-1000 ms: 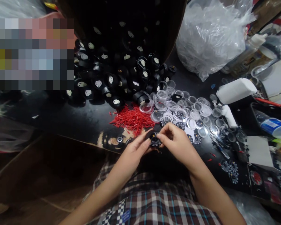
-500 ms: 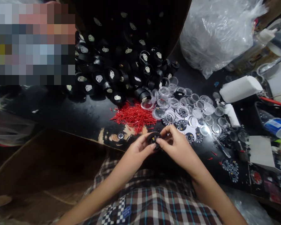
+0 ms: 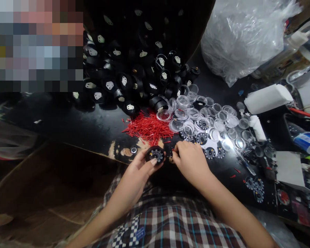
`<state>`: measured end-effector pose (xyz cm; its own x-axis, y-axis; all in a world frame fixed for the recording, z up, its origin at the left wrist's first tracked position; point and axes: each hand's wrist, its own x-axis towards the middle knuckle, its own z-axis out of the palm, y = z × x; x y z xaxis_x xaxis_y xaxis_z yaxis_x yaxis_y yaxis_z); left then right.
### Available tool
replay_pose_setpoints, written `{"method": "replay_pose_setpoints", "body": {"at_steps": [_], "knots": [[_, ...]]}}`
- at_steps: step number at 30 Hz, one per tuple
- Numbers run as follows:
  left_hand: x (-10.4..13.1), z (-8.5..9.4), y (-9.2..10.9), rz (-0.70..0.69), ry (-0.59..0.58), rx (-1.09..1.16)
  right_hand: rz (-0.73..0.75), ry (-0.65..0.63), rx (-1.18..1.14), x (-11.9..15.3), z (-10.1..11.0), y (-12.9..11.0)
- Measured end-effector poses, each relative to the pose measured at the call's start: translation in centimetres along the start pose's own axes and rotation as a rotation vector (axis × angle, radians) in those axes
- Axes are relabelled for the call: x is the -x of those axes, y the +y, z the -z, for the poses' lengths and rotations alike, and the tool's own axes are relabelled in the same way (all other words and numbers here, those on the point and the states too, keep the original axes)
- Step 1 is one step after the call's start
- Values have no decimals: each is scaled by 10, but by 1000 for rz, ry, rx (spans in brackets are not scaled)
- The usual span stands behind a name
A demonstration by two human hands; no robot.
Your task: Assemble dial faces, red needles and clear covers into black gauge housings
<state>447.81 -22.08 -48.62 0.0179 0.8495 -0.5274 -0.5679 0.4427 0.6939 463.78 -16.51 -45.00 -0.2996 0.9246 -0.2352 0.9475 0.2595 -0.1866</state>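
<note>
A round black gauge (image 3: 155, 155) with a white-marked dial faces up in my left hand (image 3: 142, 165), the thumb lying over its lower edge. Just right of it, my right hand (image 3: 192, 160) is closed at the table's edge, with a tiny red bit showing at its fingertips; what it pinches is too small to make out. Beyond my hands lies a heap of thin red pointers (image 3: 150, 127). Loose dial discs (image 3: 202, 138) and clear round covers (image 3: 183, 101) are spread to the right of the heap.
Many black round housings (image 3: 110, 85) are piled at the back. A clear plastic bag (image 3: 240, 38) stands at the back right, with a white roll (image 3: 268, 98), tweezers (image 3: 244, 160) and a bottle (image 3: 306, 139) nearer. One small round part (image 3: 133, 150) sits by the front edge.
My hands have parted. The left one has moved left with the gauge, its dial now in plain view, and my right hand has let go of the gauge and turned palm down.
</note>
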Motion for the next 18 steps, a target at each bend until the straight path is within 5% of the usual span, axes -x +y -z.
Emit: {"method": "replay_pose_setpoints", "body": {"at_steps": [6,12,18], "knots": [[0,-9,7,169,-40,238,36,35,-94,-6,-1,-4],[-2,-3,10,-26,76,195,-31,7,-181,-1,3,10],[0,-2,5,7,54,155,19,-4,5,-6,-2,-5]]}}
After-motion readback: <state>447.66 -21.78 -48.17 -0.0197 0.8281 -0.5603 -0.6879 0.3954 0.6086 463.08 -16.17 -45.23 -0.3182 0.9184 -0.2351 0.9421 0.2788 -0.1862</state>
